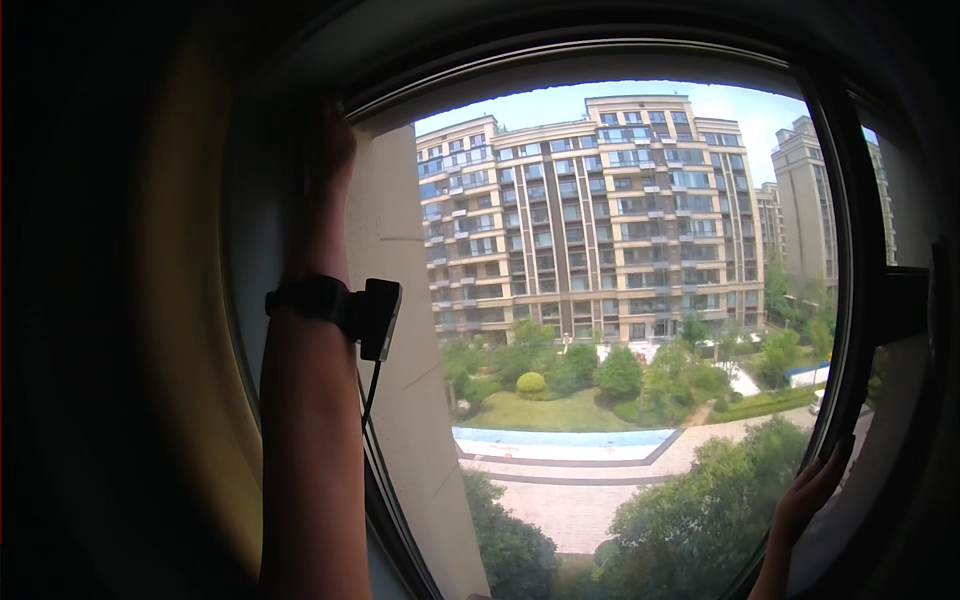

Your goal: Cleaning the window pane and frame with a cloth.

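Observation:
My left arm is raised, with my left hand (335, 142) at the upper left corner of the window frame (600, 45); the hand is in deep shadow, so its fingers and grip are hard to make out. A black strap (309, 301) with a small cabled device (380, 320) goes round the left forearm. Lower right, my right hand (814, 487) rests against the dark right-hand upright (855, 225) of the frame, its fingers pointing up along it. Whether it grips the upright cannot be told. The window glass (570, 390) lies between the two hands.
A pale outer wall (405, 300) stands just beyond the left of the frame. Outside, far below, are trees (697, 510), a lawn (544, 411) and paving, with an apartment building (600, 225) opposite. A dark block (902, 306) is at the right. The room around is very dark.

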A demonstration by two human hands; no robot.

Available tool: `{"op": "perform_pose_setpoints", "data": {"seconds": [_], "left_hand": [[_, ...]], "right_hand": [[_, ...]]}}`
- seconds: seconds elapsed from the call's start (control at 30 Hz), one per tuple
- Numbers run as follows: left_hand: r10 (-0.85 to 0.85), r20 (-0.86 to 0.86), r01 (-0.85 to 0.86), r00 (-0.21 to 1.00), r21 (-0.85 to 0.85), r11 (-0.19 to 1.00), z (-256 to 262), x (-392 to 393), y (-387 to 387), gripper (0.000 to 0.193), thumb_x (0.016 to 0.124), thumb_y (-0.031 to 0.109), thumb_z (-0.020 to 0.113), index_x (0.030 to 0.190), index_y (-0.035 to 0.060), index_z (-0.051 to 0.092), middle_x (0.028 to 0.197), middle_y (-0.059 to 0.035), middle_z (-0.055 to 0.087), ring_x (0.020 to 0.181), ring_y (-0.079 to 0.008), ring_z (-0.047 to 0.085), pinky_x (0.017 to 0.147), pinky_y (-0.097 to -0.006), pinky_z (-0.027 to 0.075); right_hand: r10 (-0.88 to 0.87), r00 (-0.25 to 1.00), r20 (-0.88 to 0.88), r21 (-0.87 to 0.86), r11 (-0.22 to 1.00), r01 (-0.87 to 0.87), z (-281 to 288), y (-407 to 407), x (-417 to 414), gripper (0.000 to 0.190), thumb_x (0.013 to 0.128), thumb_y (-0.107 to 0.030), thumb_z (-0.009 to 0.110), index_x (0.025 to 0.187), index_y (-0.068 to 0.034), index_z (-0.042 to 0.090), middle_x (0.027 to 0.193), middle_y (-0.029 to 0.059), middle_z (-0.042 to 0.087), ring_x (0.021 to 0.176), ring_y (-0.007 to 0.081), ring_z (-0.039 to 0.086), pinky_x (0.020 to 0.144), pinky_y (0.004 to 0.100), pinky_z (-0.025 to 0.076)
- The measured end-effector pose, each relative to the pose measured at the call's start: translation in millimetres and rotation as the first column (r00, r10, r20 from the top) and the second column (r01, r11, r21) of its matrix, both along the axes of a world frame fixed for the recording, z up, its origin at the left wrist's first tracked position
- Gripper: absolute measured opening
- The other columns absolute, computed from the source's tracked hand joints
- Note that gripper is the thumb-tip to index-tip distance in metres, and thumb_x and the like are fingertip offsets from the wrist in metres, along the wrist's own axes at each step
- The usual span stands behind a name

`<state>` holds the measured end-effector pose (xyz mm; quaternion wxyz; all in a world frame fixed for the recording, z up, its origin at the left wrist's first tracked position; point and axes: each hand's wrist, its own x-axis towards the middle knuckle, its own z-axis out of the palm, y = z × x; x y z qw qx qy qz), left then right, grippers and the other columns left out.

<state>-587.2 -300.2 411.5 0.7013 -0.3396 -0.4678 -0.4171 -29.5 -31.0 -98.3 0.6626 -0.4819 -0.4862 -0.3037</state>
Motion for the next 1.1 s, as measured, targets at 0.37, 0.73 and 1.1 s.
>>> {"op": "perform_pose_setpoints", "data": {"seconds": [0.37, 0.73, 1.1], "left_hand": [[-0.014, -0.393, 0.092, 0.919, 0.181, 0.979, 3.6, 139.1, 96.9, 0.025, 0.081, -0.005, 0.053, 0.104, -0.0002, 0.061, 0.102, -0.0204, 0.061, 0.1, -0.0374, 0.058, 0.09, -0.046, 0.045], [-0.277, -0.517, 0.352, 0.81, 0.05, 0.935, 2.8, 289.8, 183.3, 0.02, 0.089, -0.001, 0.052, 0.106, 0.0032, 0.062, 0.106, -0.0188, 0.063, 0.101, -0.0354, 0.06, 0.093, -0.0445, 0.047], [-0.474, -0.564, 0.458, 0.676, -0.183, 0.87, 3.6, 432.8, 264.6, 0.023, 0.093, 0.001, 0.051, 0.11, 0.0077, 0.063, 0.112, -0.0166, 0.065, 0.107, -0.0345, 0.061, 0.094, -0.0438, 0.049]], "right_hand": [[0.022, 1.0, -0.019, -0.1, 0.995, -0.024, 12.1, -17.4, -5.8, 0.046, 0.1, -0.005, 0.04, 0.145, 0.002, 0.033, 0.149, 0.0235, 0.034, 0.139, 0.0368, 0.034, 0.114, 0.0453, 0.028], [0.154, 0.988, 0.007, -0.248, 0.957, -0.147, 28.8, -34.8, 5.6, 0.048, 0.098, -0.005, 0.045, 0.143, 0.006, 0.033, 0.143, 0.03, 0.037, 0.133, 0.0451, 0.037, 0.111, 0.0488, 0.032], [0.28, 0.952, 0.121, -0.257, 0.935, -0.243, 45.3, -31.0, 29.6, 0.043, 0.087, -0.006, 0.055, 0.124, 0.012, 0.046, 0.132, 0.0404, 0.04, 0.12, 0.0558, 0.044, 0.105, 0.0569, 0.035]]}}
